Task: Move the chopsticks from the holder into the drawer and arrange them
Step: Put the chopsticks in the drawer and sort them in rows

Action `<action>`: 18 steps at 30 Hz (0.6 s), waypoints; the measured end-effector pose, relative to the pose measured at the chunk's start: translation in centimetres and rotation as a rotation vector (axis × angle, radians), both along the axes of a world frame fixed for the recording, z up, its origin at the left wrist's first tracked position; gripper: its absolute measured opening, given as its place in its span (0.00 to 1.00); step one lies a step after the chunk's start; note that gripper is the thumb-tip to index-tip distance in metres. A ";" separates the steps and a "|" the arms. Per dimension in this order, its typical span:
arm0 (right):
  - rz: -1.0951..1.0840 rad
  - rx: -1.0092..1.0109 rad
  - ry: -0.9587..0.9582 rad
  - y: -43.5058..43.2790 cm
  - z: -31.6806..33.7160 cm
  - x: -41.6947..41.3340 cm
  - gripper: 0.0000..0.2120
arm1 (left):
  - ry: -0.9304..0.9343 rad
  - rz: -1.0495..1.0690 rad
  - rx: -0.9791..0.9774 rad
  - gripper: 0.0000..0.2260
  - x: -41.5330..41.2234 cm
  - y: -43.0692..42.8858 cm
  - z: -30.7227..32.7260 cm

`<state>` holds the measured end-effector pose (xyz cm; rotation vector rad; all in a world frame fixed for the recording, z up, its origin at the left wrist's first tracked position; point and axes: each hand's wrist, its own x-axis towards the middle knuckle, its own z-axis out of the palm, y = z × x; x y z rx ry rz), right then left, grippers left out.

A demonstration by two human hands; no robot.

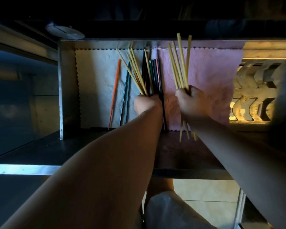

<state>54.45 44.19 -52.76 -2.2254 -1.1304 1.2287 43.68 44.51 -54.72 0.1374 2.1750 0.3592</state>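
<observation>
An open metal drawer (65, 90) is lined with a white cloth (96, 83) on the left and a pink cloth (210, 76) on the right. My left hand (147, 104) grips a fanned bundle of pale wooden chopsticks (135, 71) over the drawer's middle. My right hand (191, 101) grips a second bundle of wooden chopsticks (180, 63), held above the pink cloth with the ends sticking out below my fist. An orange chopstick (115, 91), green chopsticks (126, 90) and several dark chopsticks (155, 73) lie lengthwise in the drawer. The holder is out of sight.
A round grey object (64, 31) sits on the dark ledge beyond the drawer's back left corner. To the right, a lit rack (254, 93) holds curved dishes on edge. Pale floor tiles (205, 194) show below the drawer front.
</observation>
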 end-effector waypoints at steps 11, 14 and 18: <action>-0.126 -0.080 0.349 0.1 -0.1 -0.7 0.15 | 0.009 -0.137 0.049 0.14 -1.9 -0.6 1.3; -0.200 -0.145 0.445 0.1 0.3 -1.5 0.14 | 0.007 -0.238 0.071 0.14 -3.7 -1.2 2.1; -0.212 -0.192 0.446 0.2 0.9 -2.1 0.14 | 0.063 -0.374 0.108 0.10 -6.7 -2.0 2.4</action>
